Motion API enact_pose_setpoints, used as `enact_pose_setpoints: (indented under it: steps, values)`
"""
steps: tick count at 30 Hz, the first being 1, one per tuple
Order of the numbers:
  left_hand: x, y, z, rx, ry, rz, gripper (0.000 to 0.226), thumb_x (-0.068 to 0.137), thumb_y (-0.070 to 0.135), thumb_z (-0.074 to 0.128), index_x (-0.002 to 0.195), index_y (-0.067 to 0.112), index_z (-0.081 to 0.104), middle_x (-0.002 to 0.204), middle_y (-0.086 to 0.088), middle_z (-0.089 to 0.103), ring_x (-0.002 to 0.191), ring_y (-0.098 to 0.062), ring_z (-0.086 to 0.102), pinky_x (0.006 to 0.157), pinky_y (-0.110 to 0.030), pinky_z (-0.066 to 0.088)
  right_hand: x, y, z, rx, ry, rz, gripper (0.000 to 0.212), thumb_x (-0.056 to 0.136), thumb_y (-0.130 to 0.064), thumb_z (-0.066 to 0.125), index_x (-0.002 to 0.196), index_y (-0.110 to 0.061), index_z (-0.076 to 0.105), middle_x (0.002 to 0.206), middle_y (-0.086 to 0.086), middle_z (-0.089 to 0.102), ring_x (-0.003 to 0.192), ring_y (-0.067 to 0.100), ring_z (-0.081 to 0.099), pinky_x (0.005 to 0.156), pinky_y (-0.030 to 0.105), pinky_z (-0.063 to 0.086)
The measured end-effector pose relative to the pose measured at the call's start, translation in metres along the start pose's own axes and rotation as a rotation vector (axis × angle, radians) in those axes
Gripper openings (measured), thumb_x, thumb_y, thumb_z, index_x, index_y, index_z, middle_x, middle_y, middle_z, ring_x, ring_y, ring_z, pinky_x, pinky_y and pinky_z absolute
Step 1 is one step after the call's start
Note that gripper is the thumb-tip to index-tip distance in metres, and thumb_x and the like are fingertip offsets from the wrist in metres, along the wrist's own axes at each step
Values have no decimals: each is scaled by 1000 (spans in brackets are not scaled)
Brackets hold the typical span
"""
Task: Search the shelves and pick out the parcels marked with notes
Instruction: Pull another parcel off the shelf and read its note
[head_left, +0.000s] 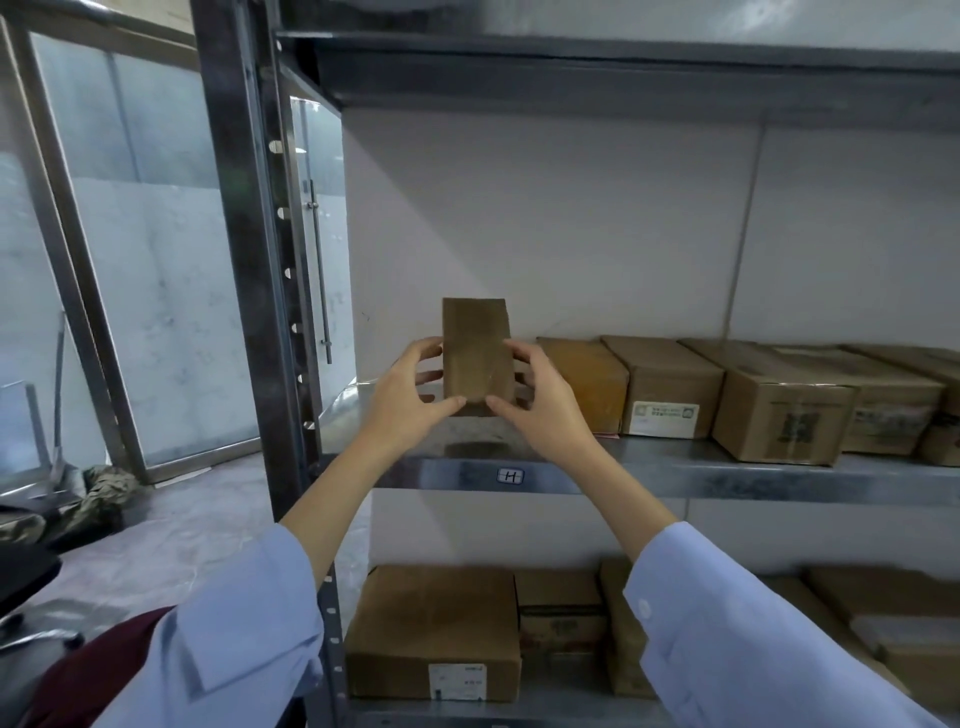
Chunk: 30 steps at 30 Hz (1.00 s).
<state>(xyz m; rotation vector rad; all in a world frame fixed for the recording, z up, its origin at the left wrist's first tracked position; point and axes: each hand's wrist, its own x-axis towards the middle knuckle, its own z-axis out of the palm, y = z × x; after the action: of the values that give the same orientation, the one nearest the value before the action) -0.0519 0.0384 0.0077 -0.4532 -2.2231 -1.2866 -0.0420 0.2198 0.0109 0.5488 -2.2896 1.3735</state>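
Shelf (675, 470): a row of boxes sits to the right.
Parcel (476, 353): upright, long axis vertical, above the shelf's left end.
Left hand (410, 395): fingers closed on its left edge.
Right hand (540, 400): gripping the right edge, equally near.

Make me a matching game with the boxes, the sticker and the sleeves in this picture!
Things:
1. small box
2. H sticker
3. sleeves
4. big box

Places or colours:
A. light blue
B. lower shelf, at the left end
C. held upright between both hands
D. front edge of the middle shelf

Pairs: 1-C, 2-D, 3-A, 4-B. The left hand and right hand grip the small box's sides.
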Motion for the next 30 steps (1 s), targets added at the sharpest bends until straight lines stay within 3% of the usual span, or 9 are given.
enact_pose_setpoints:
  steps: [3, 7, 11, 15, 19, 25, 28, 30]
  values:
    - [0, -1, 1, 19, 14, 10, 86, 73, 14, 84, 144, 22, 36, 144, -1, 47, 124, -19, 53, 94, -29, 51, -1, -3, 1, -27, 12, -5, 87, 83, -7, 75, 150, -32, 25, 151, -2, 37, 132, 17, 45, 108, 39, 45]
    - [0, -3, 3, 14, 28, -12, 88, 74, 17, 84, 146, 23, 34, 142, -2, 50, 124, -22, 54, 99, -41, 52, -1, -3, 3, -5, -12, -14, 100, 83, -9, 75, 154, -35, 10, 152, -2, 37, 136, 18, 43, 111, 45, 40]
    - [0, -4, 4, -23, 30, -38, 84, 77, 20, 82, 147, 24, 35, 141, -2, 49, 123, -21, 54, 95, -34, 51, 1, -2, 5, 19, 11, 12, 101, 84, -12, 75, 155, -35, 7, 154, 0, 33, 138, 20, 41, 111, 50, 40]
    - [-4, -2, 3, -59, 24, -39, 79, 78, 20, 80, 145, 22, 38, 140, -4, 47, 125, -21, 52, 96, -34, 49, 0, -2, 4, -28, -10, 2, 92, 86, -18, 73, 155, -32, 14, 153, 2, 29, 136, 20, 42, 112, 43, 40]
    - [-6, 1, 0, -73, 51, -53, 69, 81, 27, 77, 140, 27, 40, 138, 5, 51, 119, -10, 51, 86, -18, 44, 1, -4, 2, -54, 30, 3, 80, 87, -26, 73, 151, -28, 26, 149, -3, 40, 132, 9, 39, 108, 33, 37]
    - [-7, -2, -2, -129, 54, -63, 57, 83, 33, 74, 133, 24, 47, 134, 6, 55, 124, -14, 52, 105, -39, 46, -3, -3, -1, 63, -8, 55, 68, 88, -31, 70, 142, -21, 30, 145, -3, 46, 133, 12, 43, 98, 21, 38]
    - [-8, -2, 2, -134, 73, -89, 54, 83, 34, 74, 128, 27, 46, 128, 10, 53, 119, -13, 52, 98, -30, 48, -6, -2, 1, 117, 11, 51, 77, 88, -33, 70, 147, -25, 22, 144, -1, 43, 129, 12, 44, 97, 22, 41]
    - [-9, -3, 4, -148, 69, -85, 56, 84, 29, 75, 131, 27, 45, 130, 8, 52, 117, -12, 51, 94, -24, 48, -7, 1, 3, 135, 21, 36, 78, 88, -29, 71, 149, -29, 22, 142, -2, 43, 124, 10, 47, 93, 14, 43]
